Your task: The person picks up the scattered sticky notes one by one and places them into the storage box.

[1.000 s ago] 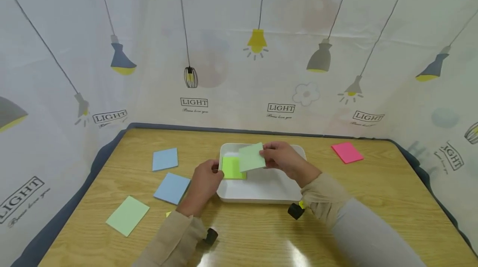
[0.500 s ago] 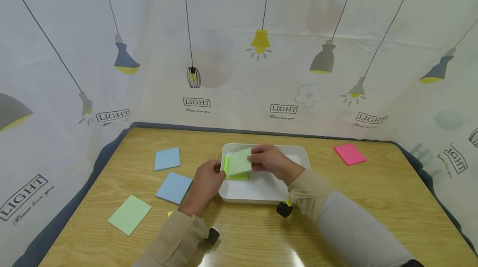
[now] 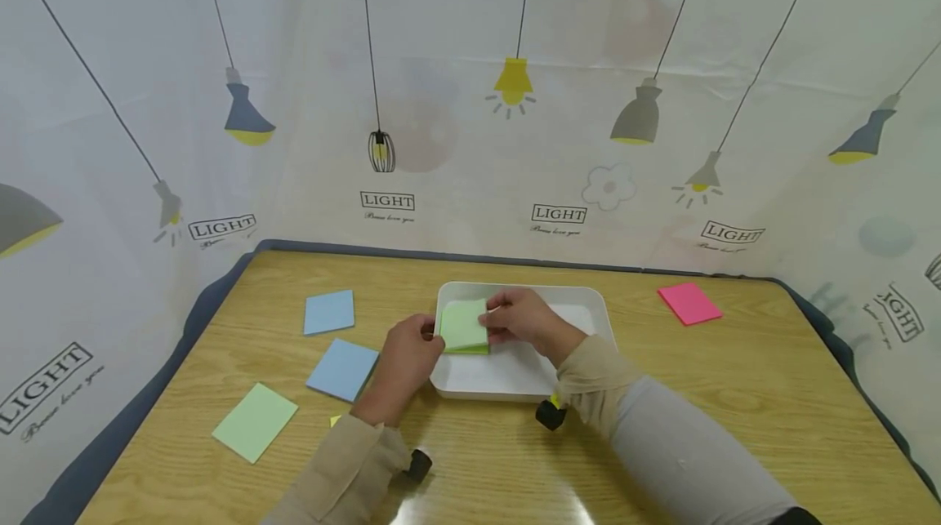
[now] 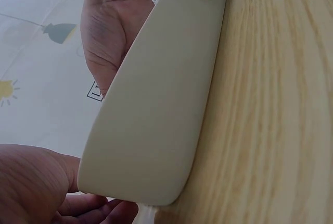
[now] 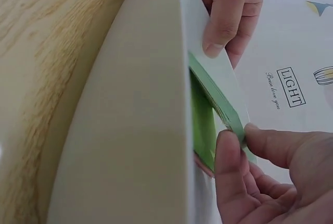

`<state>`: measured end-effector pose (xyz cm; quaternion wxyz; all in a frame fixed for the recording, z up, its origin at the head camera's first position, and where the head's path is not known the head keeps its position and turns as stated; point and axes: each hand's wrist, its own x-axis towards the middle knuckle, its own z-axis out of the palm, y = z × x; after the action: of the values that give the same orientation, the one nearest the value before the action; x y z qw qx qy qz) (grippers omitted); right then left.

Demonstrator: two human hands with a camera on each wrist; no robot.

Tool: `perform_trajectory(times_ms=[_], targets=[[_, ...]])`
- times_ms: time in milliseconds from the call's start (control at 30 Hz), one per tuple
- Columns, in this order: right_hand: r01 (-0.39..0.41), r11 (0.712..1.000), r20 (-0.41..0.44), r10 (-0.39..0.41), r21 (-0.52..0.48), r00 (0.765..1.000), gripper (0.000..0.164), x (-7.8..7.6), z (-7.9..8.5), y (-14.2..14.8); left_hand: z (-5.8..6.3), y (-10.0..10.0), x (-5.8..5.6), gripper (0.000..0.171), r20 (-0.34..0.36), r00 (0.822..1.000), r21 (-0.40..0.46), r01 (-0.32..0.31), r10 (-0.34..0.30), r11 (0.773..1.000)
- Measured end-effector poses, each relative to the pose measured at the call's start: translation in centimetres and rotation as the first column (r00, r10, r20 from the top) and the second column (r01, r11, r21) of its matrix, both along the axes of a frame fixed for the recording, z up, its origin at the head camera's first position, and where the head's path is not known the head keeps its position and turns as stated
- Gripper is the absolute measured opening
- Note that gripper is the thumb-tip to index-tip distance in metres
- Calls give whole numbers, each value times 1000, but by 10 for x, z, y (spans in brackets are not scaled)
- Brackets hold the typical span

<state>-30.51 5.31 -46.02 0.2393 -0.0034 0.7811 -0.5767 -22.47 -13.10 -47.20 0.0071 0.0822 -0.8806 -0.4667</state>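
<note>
My right hand [image 3: 531, 321] pinches the right edge of a pale green sticky-note pad [image 3: 463, 323] between thumb and fingers. This pad lies over a yellow-green pad [image 5: 203, 122] in the left part of a white tray [image 3: 507, 382]. In the right wrist view the pale pad is slightly tilted, with a gap beneath its near edge, and a thin pinkish edge [image 5: 204, 165] shows lower down. At the tray's left end, my left hand [image 3: 403, 358] holds the rim, thumb over the inside; the left wrist view shows fingers [image 4: 93, 208] curled against the outer wall.
Left of the tray lie two blue pads [image 3: 328, 313] and a larger pale green pad [image 3: 255, 422]. A yellow corner [image 3: 334, 420] peeks out by the left sleeve. A pink pad [image 3: 689, 304] lies at the right rear. A printed curtain [image 3: 456, 141] surrounds the wooden table [image 3: 470, 468].
My right hand has moved left and down with the pale green pad, which now covers most of the yellow-green one. The left hand keeps its hold on the rim.
</note>
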Motion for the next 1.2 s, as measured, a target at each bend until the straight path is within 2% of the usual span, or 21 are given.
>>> perform_trajectory(times_ms=[167, 267, 933, 1200], targets=[[-14, 992, -76, 24, 125, 997, 21, 0, -2, 3, 1, 1, -1, 33, -14, 1000, -10, -1, 1, 1000], [-26, 987, -90, 41, 161, 995, 18, 2, -2, 4, 2, 1, -2, 33, -13, 1000, -14, -4, 4, 1000], [-49, 993, 16, 47, 105, 999, 22, 9, 3, 6, -2, 0, -2, 33, -4, 1000, -10, -8, 8, 1000], [-48, 987, -48, 56, 155, 997, 28, 10, 10, 18, -1, 0, 2, 34, -24, 1000, 14, 14, -14, 1000]])
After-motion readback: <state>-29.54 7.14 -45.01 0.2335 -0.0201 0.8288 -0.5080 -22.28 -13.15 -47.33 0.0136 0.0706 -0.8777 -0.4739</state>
